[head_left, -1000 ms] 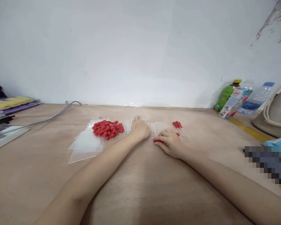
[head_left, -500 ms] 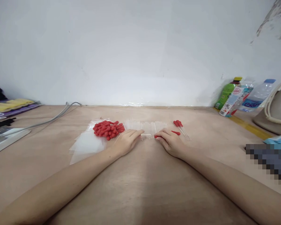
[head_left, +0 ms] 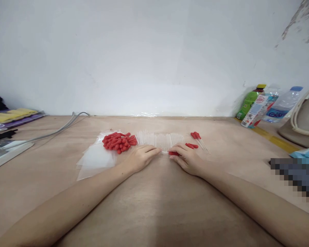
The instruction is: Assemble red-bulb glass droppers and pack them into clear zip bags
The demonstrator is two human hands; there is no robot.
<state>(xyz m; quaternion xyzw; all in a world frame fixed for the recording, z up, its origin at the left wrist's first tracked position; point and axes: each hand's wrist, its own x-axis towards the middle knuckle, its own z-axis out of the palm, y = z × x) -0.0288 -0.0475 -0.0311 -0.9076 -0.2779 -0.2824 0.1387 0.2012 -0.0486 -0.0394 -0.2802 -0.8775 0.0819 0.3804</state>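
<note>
Both hands are low in the middle of the picture, over the wooden desk [head_left: 157, 206]. The right hand [head_left: 187, 159] has its grip closed around a red bulb [head_left: 174, 153], thumb below and fingers over it. The left hand [head_left: 141, 157] has its fingertips drawn together at one end of a clear tube [head_left: 164, 152], which lies between the hands and points at the bulb; whether it goes inside, I can't tell.

Just beyond them lies a row of clear tubes [head_left: 176, 139], its near ends partly covered by the fingers. Left of centre, a heap of red bulbs [head_left: 118, 142] sits on plastic bags [head_left: 96, 159], close by the left hand. Beside the right hand are loose red bulbs [head_left: 192, 145], then some red-topped tubes [head_left: 200, 141].

At the left edge, a grey cable [head_left: 54, 130] runs to a white power strip [head_left: 10, 154], below a purple package [head_left: 20, 120] with white lettering too small for me to read. At the upper right stand a green bottle [head_left: 248, 104] with a yellow cap, a bottle with a white label [head_left: 256, 109] carrying a barcode and a red round mark, and a blue-capped bottle [head_left: 290, 99] whose blue label shows "Ga", the rest unclear.
</note>
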